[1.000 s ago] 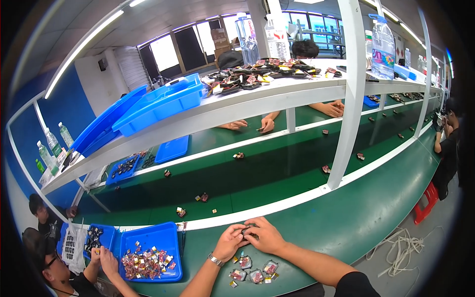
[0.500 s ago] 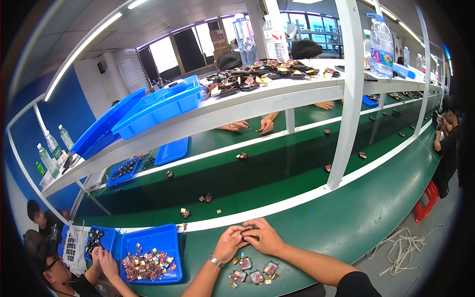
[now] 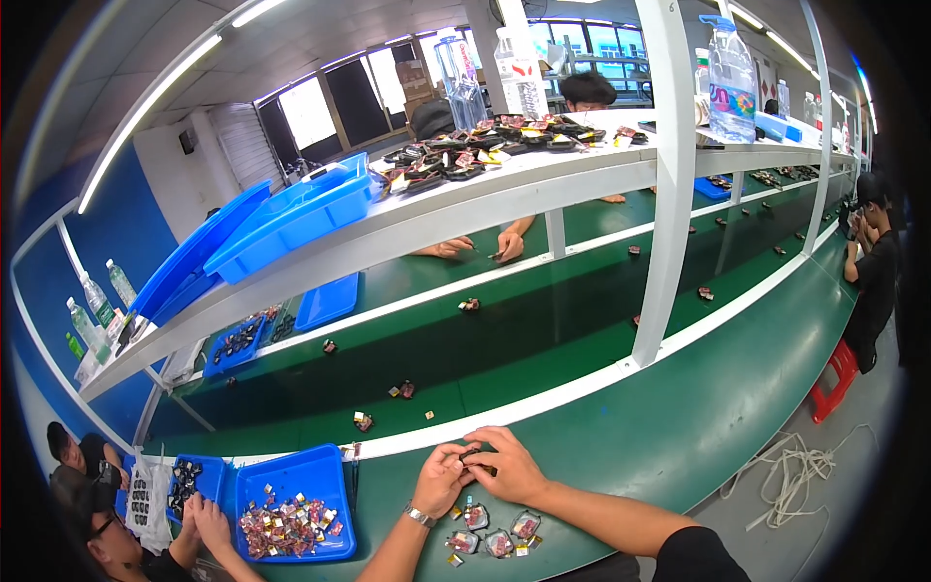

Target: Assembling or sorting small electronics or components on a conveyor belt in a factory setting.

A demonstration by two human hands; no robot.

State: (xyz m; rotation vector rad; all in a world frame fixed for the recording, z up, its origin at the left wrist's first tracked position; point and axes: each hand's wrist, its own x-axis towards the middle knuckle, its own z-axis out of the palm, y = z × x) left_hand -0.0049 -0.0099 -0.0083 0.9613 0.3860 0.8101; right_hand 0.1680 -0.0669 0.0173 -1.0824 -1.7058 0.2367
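Along the left stretch of the green table [image 3: 621,456], a white sheet or bag [image 3: 158,504] bearing dark shapes lay beside a small blue tray [image 3: 214,472] of black pieces. Next to that tray were a co-worker's hands [image 3: 206,524], fingers drawn together; I could not tell what, if anything, was in them. Just right of these, a large blue tray [image 3: 291,468] reached from near the table's far edge toward its near edge, holding loose reddish and yellow parts; its walls presumably kept them from scattering. Beyond the white rail [image 3: 417,439] at the far edge, a small part [image 3: 363,422] lay on the belt, one of several, spaced apart.

Right of the large tray, the wearer's left hand [image 3: 442,480], watch [image 3: 421,515] at the wrist, was curled with thumb and fingers closed on a small dark piece [image 3: 469,456]. The piece was held above the table, toward the far edge, mostly hidden by fingers. Below it, near the near edge, lay a cluster of squarish units [image 3: 499,543], probably grouped there for short reach. The right hand [image 3: 509,468] gripped the dark piece from the other side, fingertips bent over it; likely one hand steadied while the other adjusted.
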